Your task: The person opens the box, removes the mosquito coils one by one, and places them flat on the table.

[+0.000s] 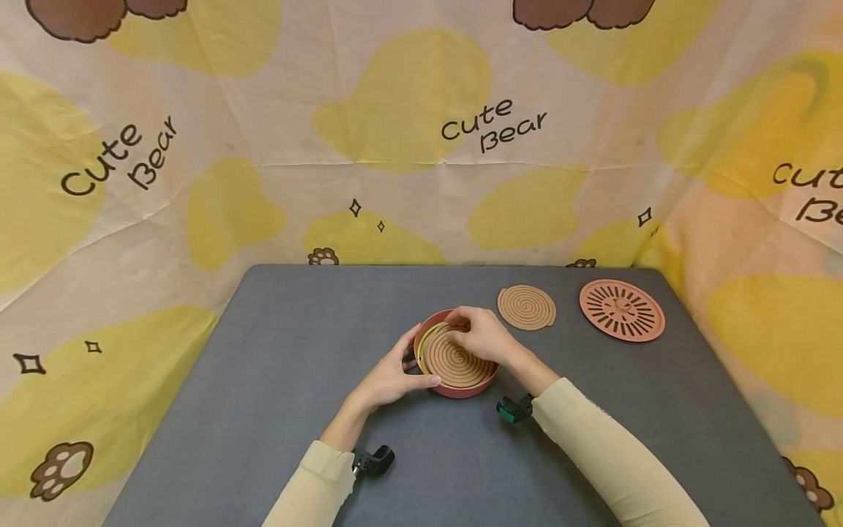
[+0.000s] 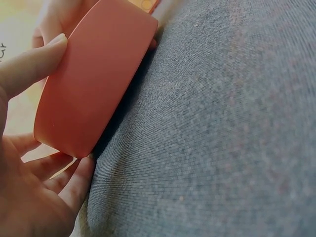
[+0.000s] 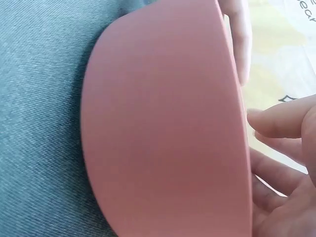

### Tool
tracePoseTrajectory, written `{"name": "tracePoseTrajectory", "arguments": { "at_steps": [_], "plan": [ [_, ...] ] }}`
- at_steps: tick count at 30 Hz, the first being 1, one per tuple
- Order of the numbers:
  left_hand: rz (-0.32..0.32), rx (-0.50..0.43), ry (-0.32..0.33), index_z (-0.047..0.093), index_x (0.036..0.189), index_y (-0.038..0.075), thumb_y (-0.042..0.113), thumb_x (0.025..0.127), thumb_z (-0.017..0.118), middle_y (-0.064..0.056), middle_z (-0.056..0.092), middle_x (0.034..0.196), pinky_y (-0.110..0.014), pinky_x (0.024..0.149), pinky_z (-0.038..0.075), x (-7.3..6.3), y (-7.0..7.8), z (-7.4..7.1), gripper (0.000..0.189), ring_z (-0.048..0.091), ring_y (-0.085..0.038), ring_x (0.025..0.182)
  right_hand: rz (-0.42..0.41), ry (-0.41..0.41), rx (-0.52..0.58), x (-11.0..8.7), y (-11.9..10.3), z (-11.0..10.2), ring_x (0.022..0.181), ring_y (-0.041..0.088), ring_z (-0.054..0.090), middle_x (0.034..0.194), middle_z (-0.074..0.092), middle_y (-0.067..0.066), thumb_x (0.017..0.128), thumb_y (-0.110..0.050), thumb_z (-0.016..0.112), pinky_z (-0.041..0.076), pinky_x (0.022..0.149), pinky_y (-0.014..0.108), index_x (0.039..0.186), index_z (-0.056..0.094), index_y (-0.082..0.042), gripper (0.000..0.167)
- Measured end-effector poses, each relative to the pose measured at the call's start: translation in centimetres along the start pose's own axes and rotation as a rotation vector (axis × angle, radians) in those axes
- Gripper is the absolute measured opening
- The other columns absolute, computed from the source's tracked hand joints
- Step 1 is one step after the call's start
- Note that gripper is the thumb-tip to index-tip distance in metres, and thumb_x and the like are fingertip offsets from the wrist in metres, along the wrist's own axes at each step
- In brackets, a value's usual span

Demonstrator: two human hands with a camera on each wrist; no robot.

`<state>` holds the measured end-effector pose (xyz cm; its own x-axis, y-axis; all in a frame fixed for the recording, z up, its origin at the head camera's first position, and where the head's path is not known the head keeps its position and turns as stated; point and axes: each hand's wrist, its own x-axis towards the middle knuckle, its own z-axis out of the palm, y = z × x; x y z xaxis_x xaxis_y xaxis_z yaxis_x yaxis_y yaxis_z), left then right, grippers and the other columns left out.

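Note:
A round terracotta-red box (image 1: 454, 392) stands near the middle of the table, with a tan mosquito coil (image 1: 459, 364) lying in it. My left hand (image 1: 390, 377) grips the box from the left. Its thumb (image 2: 37, 64) lies at the rim, and the other fingers spread round the side and low edge. My right hand (image 1: 484, 337) reaches over the box, and its thumb and curled fingers pinch at the coil's far edge. The fingertips are partly hidden in the head view. In the right wrist view, the box wall (image 3: 163, 123) covers the coil.
Behind the right hand, a second mosquito coil (image 1: 526, 307) lies flat on the grey table (image 1: 276, 351). Farther right is a round slotted lid (image 1: 622, 310) in the same red. A printed cloth (image 1: 395, 132) hangs along the back and sides of the table.

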<state>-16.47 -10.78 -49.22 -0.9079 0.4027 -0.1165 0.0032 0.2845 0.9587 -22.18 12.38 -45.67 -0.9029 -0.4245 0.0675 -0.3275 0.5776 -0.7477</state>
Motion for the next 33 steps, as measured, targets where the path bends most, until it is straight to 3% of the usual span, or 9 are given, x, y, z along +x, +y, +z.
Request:
{"name": "tracePoseTrajectory", "arguments": {
  "at_steps": [24,33],
  "plan": [
    [0.016,-0.008,0.013,0.02,0.164,0.019,0.022,0.084,0.086,-0.018,0.04,0.154,-0.053,0.112,0.039,0.1,0.3,0.0,0.103,0.044,-0.034,0.139,-0.014,-0.075,0.11,1.2,0.8,-1.9,0.09,0.019,0.064,0.101,0.07,0.006,0.093,-0.009,0.074,0.055,0.08,0.036,0.116,0.073,-0.004,0.024],
    [0.024,0.015,0.002,0.018,0.164,0.021,0.03,0.083,0.087,-0.013,0.039,0.155,-0.048,0.114,0.039,0.3,-0.3,-0.1,0.107,0.042,-0.027,0.14,-0.02,-0.103,0.121,1.4,1.0,-2.0,0.089,0.018,0.065,0.1,0.071,0.005,0.092,-0.008,0.076,0.055,0.079,0.035,0.113,0.075,-0.004,0.022]
  ]
}}
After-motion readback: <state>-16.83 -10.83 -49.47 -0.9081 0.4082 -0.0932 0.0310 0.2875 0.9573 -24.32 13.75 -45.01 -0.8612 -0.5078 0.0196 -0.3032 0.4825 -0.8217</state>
